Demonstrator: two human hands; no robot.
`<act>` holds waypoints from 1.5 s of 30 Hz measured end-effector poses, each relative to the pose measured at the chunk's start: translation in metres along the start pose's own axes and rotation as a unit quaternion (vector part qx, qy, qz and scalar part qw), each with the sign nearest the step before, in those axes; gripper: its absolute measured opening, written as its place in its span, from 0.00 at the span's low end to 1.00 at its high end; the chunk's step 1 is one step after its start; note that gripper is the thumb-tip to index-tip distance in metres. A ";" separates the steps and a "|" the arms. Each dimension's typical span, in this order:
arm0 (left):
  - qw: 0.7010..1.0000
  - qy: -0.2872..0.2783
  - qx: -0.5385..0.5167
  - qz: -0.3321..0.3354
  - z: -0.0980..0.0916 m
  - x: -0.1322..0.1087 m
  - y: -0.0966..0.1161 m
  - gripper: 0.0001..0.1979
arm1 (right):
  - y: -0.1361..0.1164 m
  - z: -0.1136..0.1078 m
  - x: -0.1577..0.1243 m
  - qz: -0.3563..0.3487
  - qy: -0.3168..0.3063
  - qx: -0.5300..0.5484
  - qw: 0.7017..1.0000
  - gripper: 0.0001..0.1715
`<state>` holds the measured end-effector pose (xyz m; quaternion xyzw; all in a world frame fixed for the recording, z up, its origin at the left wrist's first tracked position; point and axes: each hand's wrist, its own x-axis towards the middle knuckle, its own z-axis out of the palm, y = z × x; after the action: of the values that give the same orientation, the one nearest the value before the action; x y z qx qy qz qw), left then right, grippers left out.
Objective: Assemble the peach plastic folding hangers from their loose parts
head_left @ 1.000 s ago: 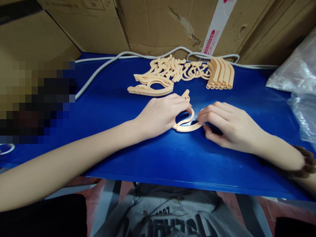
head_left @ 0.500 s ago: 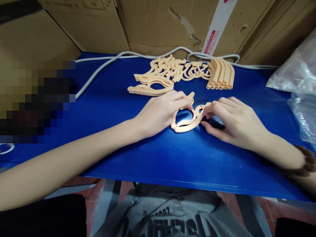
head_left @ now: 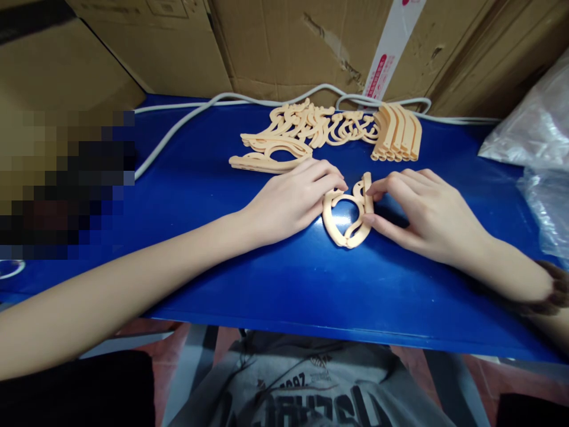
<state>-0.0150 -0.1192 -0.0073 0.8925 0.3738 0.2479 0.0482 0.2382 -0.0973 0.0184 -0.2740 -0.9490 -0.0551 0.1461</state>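
Note:
A beige plastic folding hanger [head_left: 329,226] lies on the blue table between my hands, its two arms bent up and round a ring-shaped middle. My left hand [head_left: 299,198] is curled over the hanger's left arm, fingertips at its upper end and partly hiding it. On the other side, my right hand [head_left: 420,213] has its thumb and forefinger closed on the right arm, which points away from me. Just beyond my left hand lie folded hangers [head_left: 271,163], stacked together.
Behind are a heap of beige hooks [head_left: 297,121] and a row of curved hanger arms [head_left: 398,133]. A white cable [head_left: 186,118] runs along the back by cardboard boxes [head_left: 284,53]. Clear plastic bags [head_left: 528,130] sit at the right. The blue table's [head_left: 284,296] front edge is near me.
The hanger's right arm has swung upward from a slanted position, so the two arms stand closer together. The hanger has shifted slightly right, and both hands stay on it.

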 end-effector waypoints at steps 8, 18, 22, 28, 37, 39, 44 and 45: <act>0.999 -0.012 -0.027 0.016 0.001 -0.001 0.003 0.21 | 0.004 0.003 -0.002 -0.002 -0.028 -0.011 1.000 0.35; 0.998 -0.029 -0.048 -0.006 0.006 -0.004 0.007 0.29 | 0.000 0.002 -0.001 -0.075 -0.036 0.039 0.996 0.37; 0.998 -0.018 -0.059 0.002 0.006 -0.004 0.005 0.28 | 0.000 0.002 -0.002 -0.088 -0.038 0.052 0.994 0.34; 0.998 -0.025 -0.058 -0.005 0.004 -0.004 0.005 0.27 | 0.001 0.002 -0.003 -0.102 -0.036 0.056 0.993 0.32; 0.997 -0.051 -0.046 -0.020 0.002 -0.003 0.006 0.24 | 0.002 0.000 -0.001 -0.099 -0.033 0.084 0.991 0.26; 0.997 -0.052 -0.049 -0.018 0.001 -0.002 0.006 0.24 | 0.002 0.001 -0.002 -0.096 -0.030 0.083 0.991 0.24; 0.997 -0.045 -0.056 0.001 -0.003 0.000 0.004 0.25 | 0.000 0.000 -0.002 -0.075 -0.004 0.053 0.996 0.20; 0.998 -0.040 -0.051 0.007 -0.004 0.000 0.004 0.25 | 0.000 -0.001 -0.001 -0.053 0.008 0.044 0.998 0.20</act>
<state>-0.0142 -0.1221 -0.0027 0.9007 0.3517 0.2314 0.1069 0.2393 -0.0982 0.0185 -0.2159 -0.9625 -0.0230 0.1627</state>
